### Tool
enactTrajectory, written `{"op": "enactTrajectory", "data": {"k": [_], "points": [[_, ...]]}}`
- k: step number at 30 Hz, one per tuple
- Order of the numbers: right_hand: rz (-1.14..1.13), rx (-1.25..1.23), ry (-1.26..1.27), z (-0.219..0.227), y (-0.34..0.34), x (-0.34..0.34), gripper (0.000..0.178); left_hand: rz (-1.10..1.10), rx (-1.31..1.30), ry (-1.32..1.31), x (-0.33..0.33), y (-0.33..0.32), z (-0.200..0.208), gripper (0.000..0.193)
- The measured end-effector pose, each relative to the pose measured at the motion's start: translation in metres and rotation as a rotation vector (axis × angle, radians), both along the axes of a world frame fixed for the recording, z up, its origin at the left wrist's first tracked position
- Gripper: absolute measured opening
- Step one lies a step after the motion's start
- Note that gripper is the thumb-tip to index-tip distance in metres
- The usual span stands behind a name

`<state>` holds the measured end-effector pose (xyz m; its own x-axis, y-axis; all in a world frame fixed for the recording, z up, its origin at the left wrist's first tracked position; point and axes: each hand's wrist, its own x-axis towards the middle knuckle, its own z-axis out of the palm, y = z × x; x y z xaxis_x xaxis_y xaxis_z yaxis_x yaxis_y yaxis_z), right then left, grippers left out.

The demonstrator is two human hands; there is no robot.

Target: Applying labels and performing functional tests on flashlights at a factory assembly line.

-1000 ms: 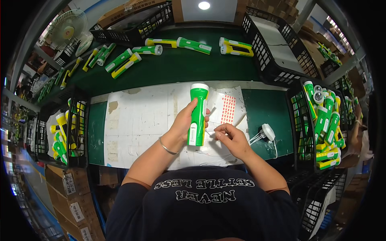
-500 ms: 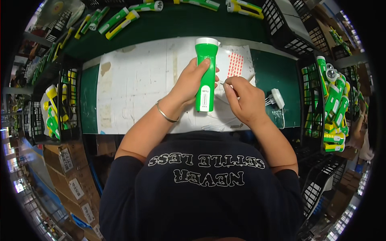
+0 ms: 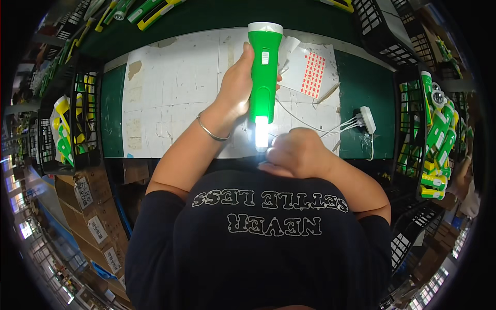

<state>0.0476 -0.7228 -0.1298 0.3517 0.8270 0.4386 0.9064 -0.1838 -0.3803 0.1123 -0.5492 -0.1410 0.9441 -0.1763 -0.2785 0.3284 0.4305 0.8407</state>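
My left hand (image 3: pixel 238 82) is wrapped around a green flashlight (image 3: pixel 264 85) with a white head, held over the work surface with its head pointing away from me. A white slide switch (image 3: pixel 265 58) faces up on its body. At the near end a white light strip (image 3: pixel 262 135) sticks out of the handle and glows brightly. My right hand (image 3: pixel 299 154) is just to the right of the strip's lower end. Its fingers are smeared by motion, so whether they touch the strip is unclear.
A white charger block (image 3: pixel 367 120) with several cables lies on the right. Behind the flashlight is a sheet of red stickers (image 3: pixel 313 75). Black crates of green and yellow flashlights stand at the left (image 3: pixel 82 124) and right (image 3: pixel 411 124). More flashlights (image 3: pixel 155 13) lie along the back.
The flashlight has been turned so its switch faces up, and the glowing strip now shows at its near end. My right hand has moved from beside the flashlight down toward me.
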Motion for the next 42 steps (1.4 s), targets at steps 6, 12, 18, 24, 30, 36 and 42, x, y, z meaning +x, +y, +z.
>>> {"op": "enactTrajectory", "data": {"k": [6,12,18,24,30,36,42], "points": [[-0.705,0.205,0.471,0.005,0.015,0.025,0.032,-0.132,-0.316,-0.019,-0.009,-0.011,-0.008,0.051],[-0.602,0.427,0.727,-0.004,0.000,0.033,0.039,-0.163,-0.254,0.058,-0.016,-0.008,0.004,0.031],[-0.652,0.558,0.846,0.001,-0.028,0.054,0.036,-0.199,-0.049,0.062,-0.023,-0.001,0.015,0.042],[-0.598,0.132,0.873,0.035,-0.038,0.059,0.060,-0.284,1.167,-0.855,-0.030,0.006,0.022,0.051],[-0.444,0.283,0.978,0.015,-0.049,0.055,0.057,-0.510,1.454,-0.740,-0.029,0.044,0.044,0.043],[-0.434,0.311,1.068,0.017,-0.048,0.057,0.057,-0.488,1.489,-0.687,-0.036,0.072,0.052,0.033],[-0.402,0.359,1.134,0.014,-0.041,0.061,0.056,-0.589,1.295,-0.613,-0.037,0.062,0.050,0.042]]}}
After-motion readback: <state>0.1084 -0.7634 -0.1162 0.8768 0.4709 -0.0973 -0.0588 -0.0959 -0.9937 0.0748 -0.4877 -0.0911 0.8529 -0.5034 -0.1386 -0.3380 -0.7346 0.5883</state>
